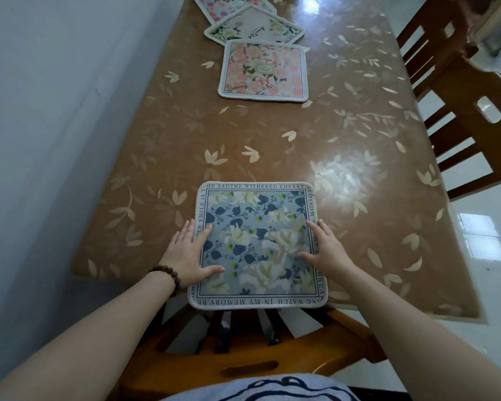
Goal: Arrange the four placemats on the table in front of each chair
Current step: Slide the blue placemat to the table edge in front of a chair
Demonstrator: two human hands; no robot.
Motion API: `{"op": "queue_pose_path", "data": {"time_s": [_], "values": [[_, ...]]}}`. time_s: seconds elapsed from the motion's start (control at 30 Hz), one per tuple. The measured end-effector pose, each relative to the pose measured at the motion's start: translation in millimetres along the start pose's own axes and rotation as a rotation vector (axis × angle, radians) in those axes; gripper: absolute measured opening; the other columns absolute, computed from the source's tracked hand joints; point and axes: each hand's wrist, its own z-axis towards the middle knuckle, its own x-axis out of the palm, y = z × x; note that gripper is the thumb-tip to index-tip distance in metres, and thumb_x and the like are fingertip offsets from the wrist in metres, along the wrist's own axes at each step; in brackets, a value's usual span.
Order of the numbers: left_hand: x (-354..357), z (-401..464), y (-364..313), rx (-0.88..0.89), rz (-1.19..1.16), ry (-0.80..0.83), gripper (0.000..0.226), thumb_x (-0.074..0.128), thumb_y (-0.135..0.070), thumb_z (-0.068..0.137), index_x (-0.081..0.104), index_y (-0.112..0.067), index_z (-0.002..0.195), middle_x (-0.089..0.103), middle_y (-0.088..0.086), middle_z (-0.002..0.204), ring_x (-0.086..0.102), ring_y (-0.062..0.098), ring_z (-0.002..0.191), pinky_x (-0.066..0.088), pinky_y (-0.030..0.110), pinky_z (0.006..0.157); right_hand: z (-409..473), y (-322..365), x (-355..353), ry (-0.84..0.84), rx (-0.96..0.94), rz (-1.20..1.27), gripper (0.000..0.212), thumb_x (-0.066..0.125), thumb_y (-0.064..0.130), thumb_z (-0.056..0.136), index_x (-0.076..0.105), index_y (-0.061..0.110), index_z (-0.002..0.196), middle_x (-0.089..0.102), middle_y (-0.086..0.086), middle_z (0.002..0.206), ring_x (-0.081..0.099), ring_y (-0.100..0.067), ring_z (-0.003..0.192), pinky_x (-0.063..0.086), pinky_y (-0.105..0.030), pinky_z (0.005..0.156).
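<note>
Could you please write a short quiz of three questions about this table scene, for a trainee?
1. True or false: both hands lie flat on the blue placemat.
2. How many placemats lie at the far end of the table?
3. Which wrist has the bead bracelet: A left, B right?

Key: 1 true, left hand and right hand press its sides. 2 three: pink placemat, cream placemat, top floral placemat. 3 A.
</note>
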Motion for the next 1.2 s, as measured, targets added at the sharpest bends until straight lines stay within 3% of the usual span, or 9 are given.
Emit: {"op": "queue_pose_path", "data": {"time_s": [0.2,0.43,0.53,0.67,0.83,0.97,1.03,1.2], "values": [[-4.3,-4.0,-0.3,0.053,-0.234,-0.051,0.105,0.065,-0.068,0.067,0.006,-0.035,0.149,-0.003,0.007,0.159,-0.008,0.016,0.144,-0.001,0.031,0.112,-7.1,1.3,6.4,-0.023,-0.008,0.048,0.084,0.075,0.030,0.078,0.026,0.031,0.146,0.002,-0.002,0.160,0.014,-0.024,0.145,0.026,-0.038,0.111],[-21.5,22.3,-5.2,0.064,-0.317,-0.088,0.100,0.073,-0.051,0.072,0.013,-0.029,0.149,0.008,0.006,0.158,0.000,0.015,0.144,0.004,0.034,0.115,1.9,6.2,6.0,-0.070,0.024,0.052,0.080,0.073,0.028,0.080,0.029,0.030,0.146,0.002,-0.002,0.160,0.017,-0.025,0.144,0.030,-0.039,0.109],[-29.1,38.2,-7.1,0.065,-0.295,-0.062,0.102,0.072,-0.053,0.072,0.011,-0.030,0.149,0.007,0.006,0.158,0.000,0.017,0.145,0.005,0.037,0.115,11.8,11.3,-0.8,-0.094,0.042,0.033,0.080,0.072,0.028,0.080,0.028,0.028,0.146,0.004,-0.005,0.160,0.016,-0.026,0.144,0.028,-0.040,0.110],[-21.5,34.2,-5.2,0.031,-0.185,-0.015,0.110,0.067,-0.067,0.066,0.000,-0.038,0.148,-0.008,0.010,0.158,-0.012,0.022,0.144,0.004,0.042,0.114,7.8,9.3,1.8,-0.091,0.074,0.011,0.086,0.074,0.032,0.078,0.023,0.032,0.147,-0.004,-0.005,0.160,0.014,-0.028,0.145,0.030,-0.042,0.109],[-1.2,0.2,-11.8,-0.022,-0.048,0.017,0.131,0.049,-0.093,0.039,-0.024,-0.048,0.139,-0.019,0.015,0.155,-0.021,0.026,0.141,-0.005,0.042,0.114,-16.2,2.4,12.1,-0.021,0.149,-0.047,0.115,0.080,0.052,0.064,0.005,0.035,0.149,-0.016,-0.012,0.158,-0.015,-0.027,0.145,0.009,-0.047,0.115],[14.4,-23.5,-16.8,-0.001,0.066,0.066,0.136,0.056,-0.091,0.040,-0.041,-0.050,0.125,-0.031,0.016,0.150,-0.030,0.026,0.138,-0.008,0.043,0.115,-35.1,4.3,17.6,0.084,0.152,-0.197,0.136,0.081,0.061,0.050,-0.012,0.039,0.147,-0.021,-0.014,0.156,-0.021,-0.029,0.143,0.003,-0.047,0.114],[17.6,-28.8,-18.8,0.007,0.097,0.051,0.135,0.060,-0.087,0.046,-0.040,-0.048,0.127,-0.031,0.016,0.150,-0.030,0.026,0.138,-0.007,0.043,0.116,-40.7,8.3,21.9,0.099,0.146,-0.240,0.136,0.083,0.058,0.053,-0.013,0.038,0.147,-0.022,-0.015,0.155,-0.020,-0.030,0.143,0.004,-0.046,0.115],[18.9,-30.6,-16.8,0.017,-0.022,-0.012,0.130,0.071,-0.074,0.053,-0.017,-0.042,0.143,-0.024,0.011,0.154,-0.026,0.020,0.140,-0.010,0.036,0.114,-44.5,23.8,34.2,0.058,0.165,-0.186,0.128,0.084,0.051,0.059,-0.005,0.034,0.149,-0.024,-0.017,0.155,-0.022,-0.031,0.143,0.006,-0.045,0.116]]}}
